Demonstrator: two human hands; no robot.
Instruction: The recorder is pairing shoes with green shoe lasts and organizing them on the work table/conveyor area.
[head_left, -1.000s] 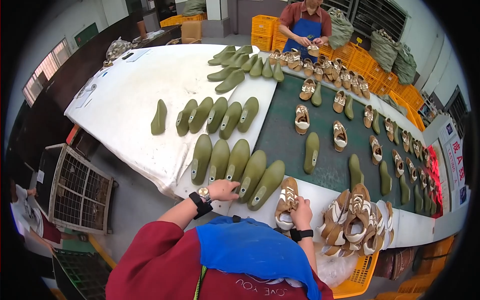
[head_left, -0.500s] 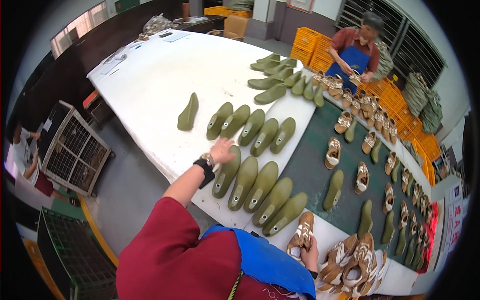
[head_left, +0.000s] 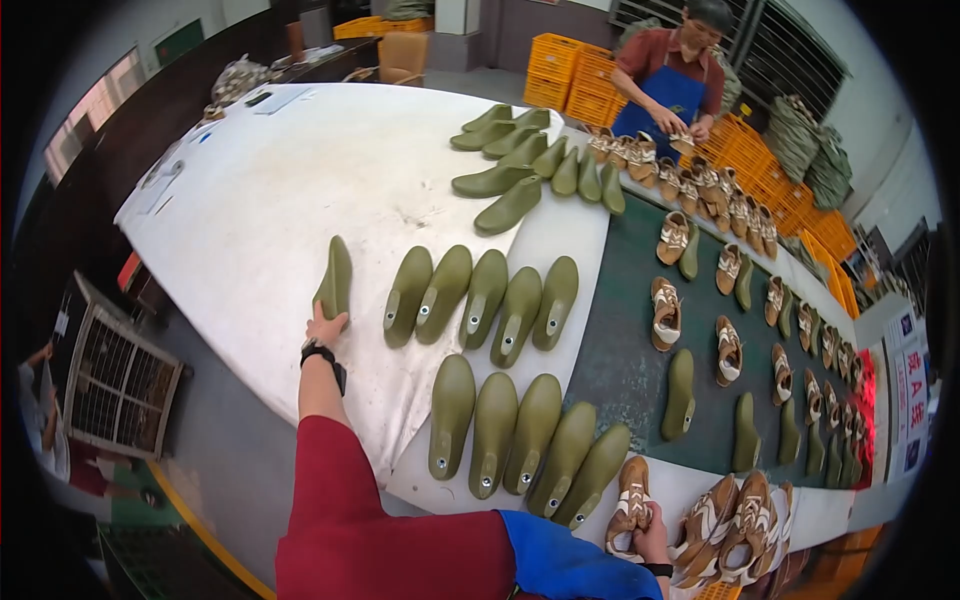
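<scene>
A shoe (head_left: 629, 495) is held by the right hand (head_left: 653, 538); if loosely gripped by the left hand (head_left: 326, 330) (grip unclear), the foot shape (head_left: 339, 275) could be dropped.

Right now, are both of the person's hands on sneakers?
No, only the right hand holds a brown-and-white sneaker; the left hand is at the near end of a green shoe last.

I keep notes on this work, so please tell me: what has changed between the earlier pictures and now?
The left hand has moved from the near row of green shoe lasts forward and left to the lone last; it now touches its near end, firm grip unclear. The right hand still holds the brown-and-white shoe; the near row still has five lasts.
</scene>
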